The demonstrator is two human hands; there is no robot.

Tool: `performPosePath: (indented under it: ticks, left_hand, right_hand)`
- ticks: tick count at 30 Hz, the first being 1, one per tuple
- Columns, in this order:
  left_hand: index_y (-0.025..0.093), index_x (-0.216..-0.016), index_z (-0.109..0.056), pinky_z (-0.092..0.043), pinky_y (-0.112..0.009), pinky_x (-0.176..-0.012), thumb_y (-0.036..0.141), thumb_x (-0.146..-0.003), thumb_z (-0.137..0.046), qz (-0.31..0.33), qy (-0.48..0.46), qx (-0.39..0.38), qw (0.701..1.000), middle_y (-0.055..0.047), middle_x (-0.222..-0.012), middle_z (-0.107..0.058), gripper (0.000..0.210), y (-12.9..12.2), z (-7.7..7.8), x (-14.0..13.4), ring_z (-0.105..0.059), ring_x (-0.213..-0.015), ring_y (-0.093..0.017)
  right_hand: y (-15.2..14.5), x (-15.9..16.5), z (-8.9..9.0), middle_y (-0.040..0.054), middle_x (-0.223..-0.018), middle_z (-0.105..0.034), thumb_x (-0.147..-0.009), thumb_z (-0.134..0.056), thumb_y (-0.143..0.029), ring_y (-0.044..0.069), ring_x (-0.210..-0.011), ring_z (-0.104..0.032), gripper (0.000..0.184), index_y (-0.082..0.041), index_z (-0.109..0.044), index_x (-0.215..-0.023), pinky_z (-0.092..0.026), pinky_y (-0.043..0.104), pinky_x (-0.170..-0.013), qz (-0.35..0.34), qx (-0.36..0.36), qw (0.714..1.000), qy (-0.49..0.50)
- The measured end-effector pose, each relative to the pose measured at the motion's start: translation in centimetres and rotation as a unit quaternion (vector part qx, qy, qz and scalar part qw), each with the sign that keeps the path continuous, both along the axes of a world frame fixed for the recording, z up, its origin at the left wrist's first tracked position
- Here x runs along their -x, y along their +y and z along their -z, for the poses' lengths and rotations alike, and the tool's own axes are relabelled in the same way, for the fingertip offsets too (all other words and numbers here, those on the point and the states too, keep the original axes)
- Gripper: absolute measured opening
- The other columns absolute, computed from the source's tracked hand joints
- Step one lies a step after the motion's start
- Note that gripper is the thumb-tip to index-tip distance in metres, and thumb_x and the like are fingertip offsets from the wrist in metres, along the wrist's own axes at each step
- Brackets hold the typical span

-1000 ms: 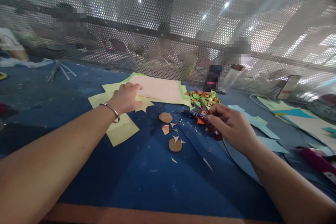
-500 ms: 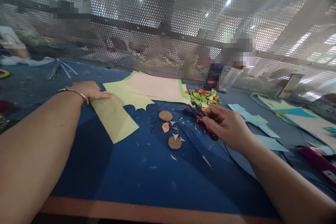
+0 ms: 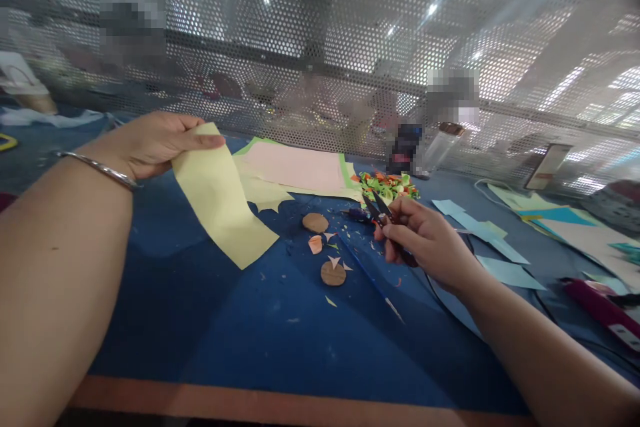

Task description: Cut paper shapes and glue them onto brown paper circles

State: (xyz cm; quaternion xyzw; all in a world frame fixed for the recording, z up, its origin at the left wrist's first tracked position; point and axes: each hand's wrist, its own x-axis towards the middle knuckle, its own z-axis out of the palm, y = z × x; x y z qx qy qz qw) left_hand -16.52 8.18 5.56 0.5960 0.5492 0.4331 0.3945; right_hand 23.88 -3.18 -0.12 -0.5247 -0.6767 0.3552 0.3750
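Note:
My left hand (image 3: pixel 165 141) pinches the top edge of a pale yellow paper strip (image 3: pixel 223 197), which curves down toward the blue table. In my right hand (image 3: pixel 420 230) is a pair of scissors (image 3: pixel 381 208), its dark blades parted and pointing away from me. Between the hands lie two round cardboard discs (image 3: pixel 315 222), a small folded peach paper piece (image 3: pixel 315 244) and thin paper scraps (image 3: pixel 334 261). A blue paintbrush (image 3: pixel 367 270) rests slantwise beside them. Behind are stacked sheets, with pink paper (image 3: pixel 295 165) over green and a jagged-edged yellow sheet (image 3: pixel 267 195).
A pile of green and orange paper curls (image 3: pixel 387 185) sits beyond the scissors. Light blue paper strips (image 3: pixel 505 271) and a magenta power strip (image 3: pixel 597 310) with cables lie to the right. A perforated metal screen (image 3: pixel 280 80) closes off the back; a clear bottle (image 3: pixel 444 147) stands by it.
My left hand has lifted the yellow strip's far end off the table, so it now hangs curved. The scissors' blades have spread apart in my right hand.

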Motion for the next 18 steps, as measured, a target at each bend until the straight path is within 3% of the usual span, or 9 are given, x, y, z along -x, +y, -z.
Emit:
performPosePath:
  ticks: [2,5,7,9,14,18]
  left_hand:
    - [0.01,-0.096,-0.067,-0.052,-0.031,-0.066,0.033,-0.071,-0.088,0.043,-0.043,0.002,0.998,-0.005,-0.076,-0.07,0.04,-1.5,-1.3,-0.9,-0.065,-0.066,-0.016]
    - [0.012,-0.08,-0.062,-0.046,-0.02,-0.052,0.035,-0.067,-0.09,0.145,-0.09,-0.017,0.985,0.001,-0.063,-0.063,0.039,-3.9,-2.6,-2.6,-0.059,-0.051,-0.009]
    - [0.014,-0.069,-0.056,-0.042,-0.016,-0.046,0.035,-0.07,-0.088,0.237,-0.136,-0.051,0.96,0.005,-0.056,-0.056,0.037,-5.3,-3.0,-4.3,-0.053,-0.044,-0.005]
    - [0.014,-0.069,-0.058,-0.043,-0.015,-0.045,0.031,-0.072,-0.086,0.291,-0.172,-0.089,0.937,0.005,-0.059,-0.057,0.033,-6.3,-3.0,-6.2,-0.053,-0.043,-0.005]
    - [0.015,-0.072,-0.059,-0.051,-0.019,-0.048,0.03,-0.077,-0.083,0.34,-0.188,-0.081,0.918,0.002,-0.066,-0.065,0.029,-6.7,-1.9,-9.8,-0.064,-0.052,-0.011]
    - [0.014,-0.076,-0.064,-0.055,-0.025,-0.055,0.027,-0.075,-0.085,0.296,-0.2,-0.042,0.933,-0.001,-0.071,-0.069,0.025,-6.3,-0.8,-10.9,-0.069,-0.061,-0.015]
  right_hand:
    - [-0.1,0.6,0.3,-0.0088,-0.06,-0.05,-0.088,-0.063,-0.027,0.005,-0.041,-0.041,0.019,-0.021,-0.046,-0.083,-0.028,0.019,-0.04,-0.006,0.007,0.999,0.053]
    - [-0.5,1.6,0.7,-0.0112,-0.063,-0.041,-0.086,-0.07,-0.03,0.003,-0.042,-0.032,0.026,-0.022,-0.048,-0.096,-0.023,0.018,-0.039,-0.018,0.03,0.991,0.129]
    - [-0.8,2.3,0.8,-0.0115,-0.062,-0.039,-0.086,-0.073,-0.034,0.004,-0.041,-0.03,0.033,-0.023,-0.051,-0.108,-0.021,0.019,-0.038,-0.032,0.05,0.988,0.142]
    - [-1.2,2.9,0.9,-0.0102,-0.061,-0.04,-0.086,-0.074,-0.036,0.004,-0.042,-0.031,0.032,-0.02,-0.056,-0.107,-0.021,0.02,-0.037,-0.049,0.049,0.988,0.136]
    - [-2.2,4.0,0.7,-0.0018,-0.079,-0.061,-0.08,-0.08,-0.038,0.003,-0.046,-0.036,0.028,-0.018,-0.064,-0.092,-0.026,0.02,-0.039,-0.081,0.028,0.984,0.158]
    - [-2.7,4.9,0.3,0.0004,-0.083,-0.066,-0.078,-0.081,-0.038,0.003,-0.046,-0.039,0.029,-0.019,-0.066,-0.093,-0.029,0.019,-0.039,-0.107,0.047,0.976,0.181]
